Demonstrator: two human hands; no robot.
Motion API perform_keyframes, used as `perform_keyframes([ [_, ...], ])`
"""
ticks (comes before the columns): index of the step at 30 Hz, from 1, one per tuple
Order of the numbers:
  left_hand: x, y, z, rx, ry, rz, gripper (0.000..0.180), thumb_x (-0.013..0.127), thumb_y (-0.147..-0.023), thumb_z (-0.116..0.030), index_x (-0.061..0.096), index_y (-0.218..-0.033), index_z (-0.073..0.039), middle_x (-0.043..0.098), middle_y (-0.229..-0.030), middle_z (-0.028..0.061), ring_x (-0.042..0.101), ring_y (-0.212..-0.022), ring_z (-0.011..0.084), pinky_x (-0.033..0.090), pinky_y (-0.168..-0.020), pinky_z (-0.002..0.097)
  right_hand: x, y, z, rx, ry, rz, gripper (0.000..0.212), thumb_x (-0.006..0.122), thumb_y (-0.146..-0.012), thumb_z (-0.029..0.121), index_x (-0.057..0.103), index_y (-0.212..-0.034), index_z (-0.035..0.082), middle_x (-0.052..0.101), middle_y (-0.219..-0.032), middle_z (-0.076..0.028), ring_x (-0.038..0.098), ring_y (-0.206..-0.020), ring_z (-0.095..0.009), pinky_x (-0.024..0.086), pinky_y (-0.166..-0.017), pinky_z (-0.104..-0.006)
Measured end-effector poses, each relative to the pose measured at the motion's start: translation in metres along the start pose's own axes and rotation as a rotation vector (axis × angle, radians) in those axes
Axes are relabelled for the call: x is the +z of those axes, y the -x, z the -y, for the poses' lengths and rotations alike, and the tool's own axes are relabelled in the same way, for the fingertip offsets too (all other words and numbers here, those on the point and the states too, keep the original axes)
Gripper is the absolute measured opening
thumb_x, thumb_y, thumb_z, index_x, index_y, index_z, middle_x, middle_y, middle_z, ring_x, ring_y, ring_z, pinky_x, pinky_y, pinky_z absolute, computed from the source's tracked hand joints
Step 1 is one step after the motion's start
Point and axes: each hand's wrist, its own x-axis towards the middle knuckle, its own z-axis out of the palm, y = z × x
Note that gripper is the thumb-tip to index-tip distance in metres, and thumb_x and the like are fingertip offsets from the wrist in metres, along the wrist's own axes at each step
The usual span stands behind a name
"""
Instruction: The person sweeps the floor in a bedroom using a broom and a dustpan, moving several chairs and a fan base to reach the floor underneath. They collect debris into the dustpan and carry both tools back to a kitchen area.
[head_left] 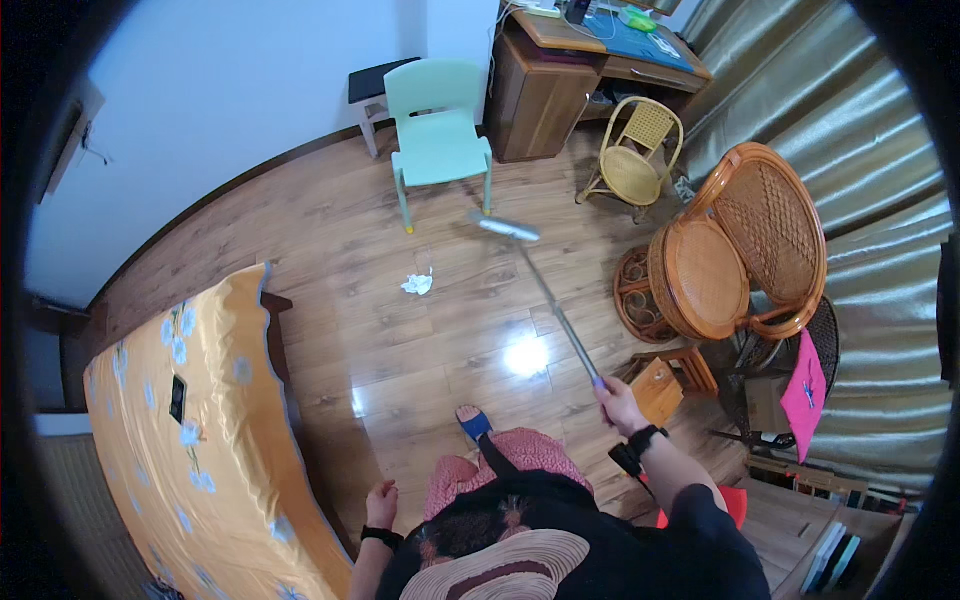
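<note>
Right hand (618, 403) clamped around the top end of a long mop handle (560, 315), fingers wrapped on the pole, black watch on that wrist. Handle slants up and away across the wood floor (400, 340) to the flat grey mop head (507, 229), which sits on the floor just in front of the mint green plastic chair (438, 135), near its right front leg. Left hand (381, 503) hangs low beside the person's body, holding nothing, fingers curled loosely; black band on the wrist. Crumpled white tissue (418, 284) lies on the floor below the green chair, left of the mop head and well apart from it. Bright light glare on the floor between the tissue and the right hand. One foot in a blue slipper (473, 423) below that glare. Bed with orange flowered sheet (190, 420) far left of the green chair; a small dark phone-like thing (177, 399) lies on it. Right of the green chair: wooden desk (560, 70), small yellow wicker chair (633, 160), then large round rattan chair (735, 245). Only container-like thing is a small wooden box (655, 390) just beside the right hand; cannot tell what is in it. Pink cloth (805, 393) below the rattan chair.
</note>
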Motion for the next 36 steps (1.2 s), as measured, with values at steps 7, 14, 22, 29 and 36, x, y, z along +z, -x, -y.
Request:
perform_keyframes([
  [7,0.000,0.005,-0.043,0.037,0.045,0.015,0.020,0.055,-0.082,-0.007,0.060,-0.100,0.001,0.063,-0.086,0.0076,0.057,-0.081,0.0138,0.046,-0.074,0.0263,0.052,-0.231,0.082,-0.092,-0.025,-0.225,0.029,0.051,-0.083,0.014,0.051,-0.109,0.003,0.051,-0.057,-0.007,0.049,-0.041,-0.016,0.037,-0.034,-0.0310],
  [14,-0.022,0.058,0.042,-0.343,-0.081,0.108,0.024,0.057,-0.085,-0.013,0.057,-0.104,0.001,0.060,-0.085,0.0059,0.055,-0.072,0.0136,0.046,-0.064,0.0280,0.089,-0.316,0.112,0.049,0.234,-0.211,0.022,0.045,-0.079,0.008,0.049,-0.100,0.001,0.061,-0.072,-0.017,0.062,-0.055,-0.025,0.048,-0.046,-0.0357],
  [22,-0.007,0.036,0.000,-0.280,-0.188,0.094,0.023,0.058,-0.081,-0.012,0.062,-0.100,0.001,0.065,-0.086,0.0114,0.062,-0.078,0.0171,0.049,-0.071,0.0287,0.148,-0.129,-0.036,-0.010,0.379,-0.064,0.033,0.056,-0.080,0.015,0.049,-0.109,0.002,0.058,-0.086,-0.026,0.059,-0.072,-0.042,0.047,-0.066,-0.0494],
  [29,0.010,-0.017,-0.112,0.127,-0.180,0.214,0.021,0.056,-0.083,-0.009,0.061,-0.101,0.000,0.064,-0.089,0.0089,0.060,-0.083,0.0153,0.047,-0.077,0.0268,0.150,-0.045,0.021,0.226,-0.668,0.382,0.037,0.053,-0.087,0.012,0.042,-0.122,0.009,0.051,-0.067,-0.003,0.047,-0.046,-0.010,0.038,-0.036,-0.0233],
  [36,0.007,-0.042,-0.143,0.116,-0.213,0.331,0.020,0.056,-0.084,-0.008,0.059,-0.102,-0.001,0.060,-0.085,0.0020,0.054,-0.076,0.0099,0.045,-0.067,0.0240,0.048,0.053,0.015,0.250,-0.807,0.262,0.049,0.050,-0.089,0.011,0.030,-0.134,0.016,0.051,-0.065,-0.004,0.049,-0.045,-0.013,0.037,-0.035,-0.0235],
])
